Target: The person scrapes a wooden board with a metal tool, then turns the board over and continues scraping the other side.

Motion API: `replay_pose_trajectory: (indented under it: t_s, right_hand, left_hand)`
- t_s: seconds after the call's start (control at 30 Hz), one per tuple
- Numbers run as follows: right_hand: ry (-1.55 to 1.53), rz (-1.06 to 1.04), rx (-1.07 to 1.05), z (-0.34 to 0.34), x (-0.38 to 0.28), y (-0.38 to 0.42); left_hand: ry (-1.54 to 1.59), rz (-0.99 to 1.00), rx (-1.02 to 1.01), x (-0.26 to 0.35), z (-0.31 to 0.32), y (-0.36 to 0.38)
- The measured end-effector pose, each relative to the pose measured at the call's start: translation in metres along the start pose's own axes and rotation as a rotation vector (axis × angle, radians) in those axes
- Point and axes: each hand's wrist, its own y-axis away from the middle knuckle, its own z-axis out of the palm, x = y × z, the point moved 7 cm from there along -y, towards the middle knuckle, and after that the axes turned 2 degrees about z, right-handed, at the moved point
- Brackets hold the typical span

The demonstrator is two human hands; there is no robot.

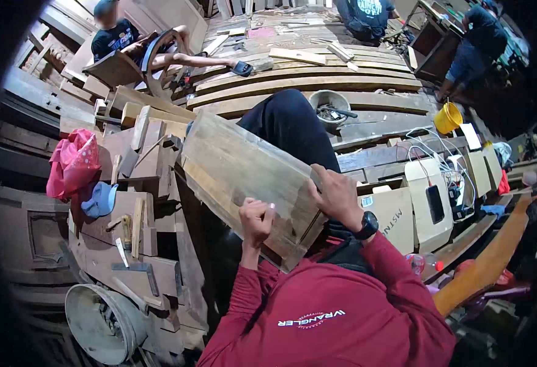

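Note:
A wide wooden panel (244, 162) with a pale, dusty face and bevelled edges lies tilted across my lap. My right hand (339, 196), with a black watch at the wrist, grips the panel's right edge, its thumb on the top face. Over the lower middle of the panel is my left hand (257, 221), its fingers curled into a fist and the thumb pressed against them. Whatever it may hold is hidden by the fingers. My raised knee (287, 122) in dark trousers shows behind the panel.
On the left, a workbench (97, 241) carries a try square (140, 272), pink cloth (74, 162) and a blue cap (99, 199). Nearby are a white bucket (106, 324), a tool bucket (331, 109) and a phone (434, 203) among cables. Other people (120, 38) sit or work farther back.

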Motion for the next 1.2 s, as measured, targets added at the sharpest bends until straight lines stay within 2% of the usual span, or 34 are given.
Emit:
replay_pose_trajectory:
  t_s: [0.03, 0.07, 0.1, 0.17, 0.23, 0.33, 0.37, 0.5, 0.6, 0.63, 0.73, 0.77, 0.87, 0.93, 1.0, 1.03, 1.07, 1.17, 1.2]
  right_hand:
    - [-0.001, -0.018, 0.026, 0.002, 0.002, 0.001]
    - [0.0, -0.034, 0.055, 0.005, 0.004, -0.001]
    - [-0.016, -0.057, 0.107, 0.004, 0.004, 0.0]
    - [0.008, -0.021, 0.035, 0.007, 0.004, 0.005]
    - [-0.009, -0.019, 0.051, 0.0, 0.001, 0.0]
    - [-0.018, -0.006, 0.046, 0.0, 0.0, -0.001]
    - [-0.011, -0.02, 0.071, 0.0, 0.001, -0.001]
    - [0.001, 0.002, 0.038, 0.003, 0.002, 0.0]
    - [0.008, 0.0, 0.02, 0.004, 0.003, -0.001]
    - [0.008, 0.013, 0.023, 0.003, 0.003, -0.002]
    - [-0.016, -0.009, 0.038, 0.003, 0.002, -0.002]
    - [-0.003, 0.006, 0.027, 0.003, 0.001, -0.002]
    - [-0.023, 0.053, -0.039, 0.004, 0.001, -0.002]
    - [-0.011, 0.019, -0.009, 0.006, 0.004, 0.0]
    - [0.015, -0.032, 0.037, 0.005, 0.003, -0.002]
    - [-0.019, -0.037, 0.039, 0.003, 0.003, -0.002]
    - [-0.013, -0.014, 0.041, 0.003, 0.002, -0.002]
    - [0.005, -0.004, 0.033, 0.004, 0.0, -0.002]
    - [0.016, -0.002, 0.027, 0.005, 0.001, -0.002]
  left_hand:
    - [0.127, -0.002, 0.041, 0.001, -0.005, 0.005]
    - [0.303, 0.116, 0.026, 0.02, -0.008, 0.006]
    - [0.32, 0.154, -0.043, 0.04, -0.004, 0.005]
    - [0.297, 0.164, -0.121, 0.053, 0.0, 0.02]
    - [0.207, 0.187, -0.125, 0.041, 0.001, 0.017]
    - [0.26, 0.047, -0.025, 0.017, -0.014, 0.012]
    - [0.424, 0.109, -0.015, 0.045, -0.018, 0.006]
    - [0.311, 0.226, -0.232, 0.085, 0.014, 0.024]
    - [0.063, 0.16, -0.02, 0.035, 0.012, 0.019]
    - [0.031, 0.117, -0.033, 0.025, 0.005, 0.016]
    - [0.362, 0.142, -0.071, 0.054, -0.004, 0.019]
    - [0.341, 0.197, -0.141, 0.064, 0.004, 0.029]
    - [0.166, 0.222, -0.138, 0.063, 0.012, 0.025]
    - [0.042, 0.095, 0.002, 0.019, 0.005, 0.02]
    - [0.13, 0.048, -0.015, 0.016, -0.01, 0.017]
    - [0.327, 0.067, -0.017, 0.031, -0.01, 0.02]
    - [0.373, 0.162, -0.09, 0.049, -0.006, 0.023]
    - [0.257, 0.207, -0.18, 0.07, 0.013, 0.032]
    - [0.188, 0.168, -0.095, 0.051, 0.011, 0.032]
